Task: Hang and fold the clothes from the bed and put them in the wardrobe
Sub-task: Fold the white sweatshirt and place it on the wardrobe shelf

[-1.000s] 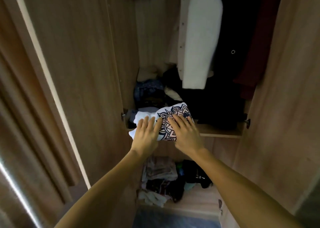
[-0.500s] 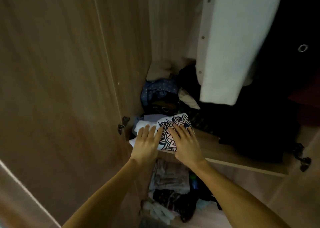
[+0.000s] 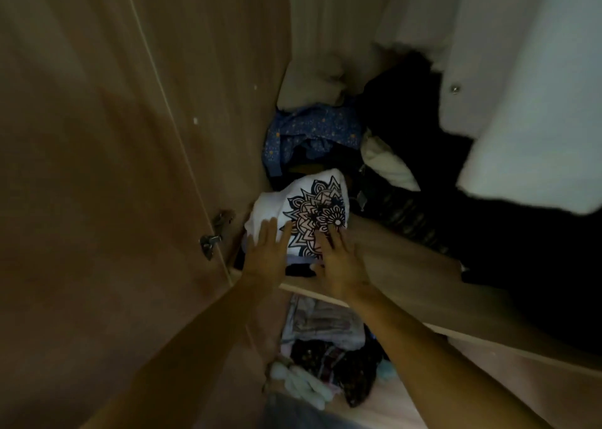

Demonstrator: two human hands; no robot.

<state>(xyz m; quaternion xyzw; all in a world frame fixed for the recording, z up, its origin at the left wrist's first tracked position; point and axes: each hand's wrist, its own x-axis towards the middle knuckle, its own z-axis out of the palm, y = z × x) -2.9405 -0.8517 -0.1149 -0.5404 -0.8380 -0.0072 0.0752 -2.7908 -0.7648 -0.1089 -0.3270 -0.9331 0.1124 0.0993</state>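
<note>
- Two hands rest flat on a folded white shirt with a dark mandala print. It sits at the left end of the wardrobe shelf, close against the side wall.
- Left hand: fingers straight and together, tips pressing the shirt's plain white near corner, gripping nothing.
- Right hand: fingers straight and slightly spread, tips on the lower edge of the print, also holding nothing.
- The shirt lies on top of a darker garment that shows between the two hands.
- Behind it a blue dotted garment is bunched up, with a beige bundle further back in the corner.
- To the right, dark clothes fill the shelf, and a white hanging shirt drapes over them.
- The open wardrobe door and its metal hinge stand just left of the left hand.
- Below the shelf lies a loose pile of clothes.
- Compared with half a second ago, the shirt sits deeper on the shelf, and the palms have slid off it, so only the fingertips touch it.
</note>
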